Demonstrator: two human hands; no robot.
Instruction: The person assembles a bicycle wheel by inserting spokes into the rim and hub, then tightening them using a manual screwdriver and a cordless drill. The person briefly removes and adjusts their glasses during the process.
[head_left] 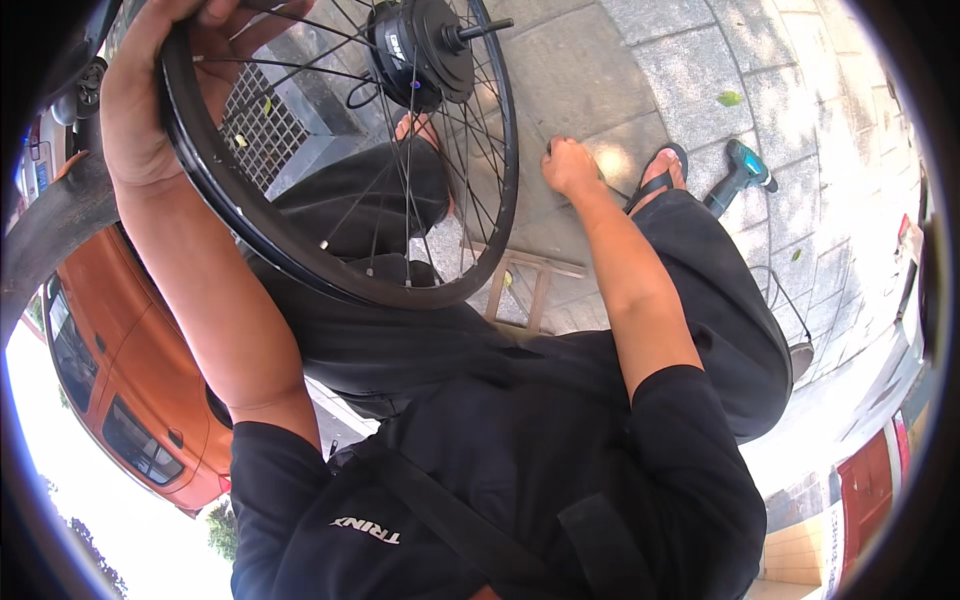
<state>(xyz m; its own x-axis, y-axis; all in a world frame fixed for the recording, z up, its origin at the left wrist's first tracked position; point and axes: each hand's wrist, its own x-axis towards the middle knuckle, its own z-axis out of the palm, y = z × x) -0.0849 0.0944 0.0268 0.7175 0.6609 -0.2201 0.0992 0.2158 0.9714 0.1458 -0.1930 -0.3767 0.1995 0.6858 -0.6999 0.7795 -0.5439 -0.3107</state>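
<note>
A spoked wheel (270, 240) with a black rim is held up at the left, over my left leg. My left hand (140, 115) wraps round its rim at the upper left, with some fingers behind the spokes. At its centre is a thick black hub motor (400, 50) with a threaded axle sticking out to the right. No tyre shows on the rim. Low over the paving, right of the wheel and apart from it, my right hand (572, 167) has its fingers curled closed. Whatever those fingers hold, if anything, is hidden.
A green and black cordless drill (741, 172) lies on the paving beside my right sandal (658, 183). Between my legs is a small wooden frame (530, 287). A metal grate (268, 120) lies behind the wheel, and an orange car (150, 370) stands at far left.
</note>
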